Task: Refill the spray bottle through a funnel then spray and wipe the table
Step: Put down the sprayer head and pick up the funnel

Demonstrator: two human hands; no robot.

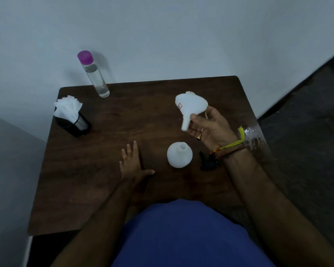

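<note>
A white funnel (190, 107) hangs above the brown table (123, 116), spout pointing down and to the left, with my right hand (210, 130) shut on it. Below it stands the white spray bottle (179, 155), its neck open and uncapped. The black spray head (206, 160) lies on the table just right of the bottle, partly hidden by my wrist. My left hand (132, 162) rests flat on the table, fingers spread, left of the bottle and apart from it. A clear bottle of liquid with a purple cap (94, 74) stands at the far left edge.
A black mesh holder with white tissues (70, 116) stands at the table's left side. A clear plastic item (254, 136) sits at the right edge behind my wrist. A wall runs behind the table, and dark floor lies to the right.
</note>
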